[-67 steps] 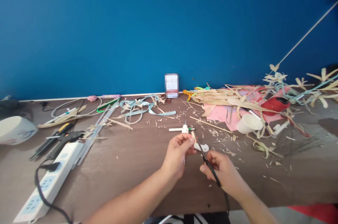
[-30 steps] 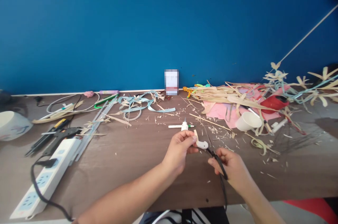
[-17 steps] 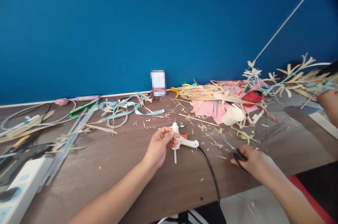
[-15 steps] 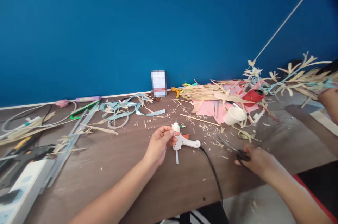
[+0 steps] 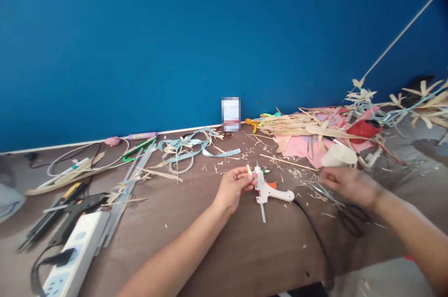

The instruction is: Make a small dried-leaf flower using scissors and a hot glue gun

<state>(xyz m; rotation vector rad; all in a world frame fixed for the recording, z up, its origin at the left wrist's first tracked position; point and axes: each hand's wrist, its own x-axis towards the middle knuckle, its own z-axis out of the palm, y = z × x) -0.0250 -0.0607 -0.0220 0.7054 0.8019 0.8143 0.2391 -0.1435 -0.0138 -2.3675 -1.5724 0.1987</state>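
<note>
My left hand [image 5: 236, 187] is closed in a pinch on a small pale strip of dried plant fibre [image 5: 249, 169], its tip showing above the fingers. Right beside it lies a white hot glue gun [image 5: 263, 187] with an orange trigger, a glue stick out of its back and a black cord. My right hand [image 5: 352, 186] hovers near a pair of black-handled scissors [image 5: 345, 213] on the table. That hand is blurred and its fingers are turned away, so its grip does not show clearly. A white paper cup [image 5: 339, 155] stands just beyond it.
Dried fibre strips [image 5: 297, 125] and pink paper [image 5: 294, 146] are heaped along the blue wall. Light blue ribbon [image 5: 224, 153] curls at the centre back. To the left are a white power strip [image 5: 79, 250], a black glue gun [image 5: 75, 215] and clear glue sticks [image 5: 121, 196].
My right hand has let go of the scissors, which now lie on the table, and has moved up toward the cup. My left hand keeps its pinch. The view has swung left.
</note>
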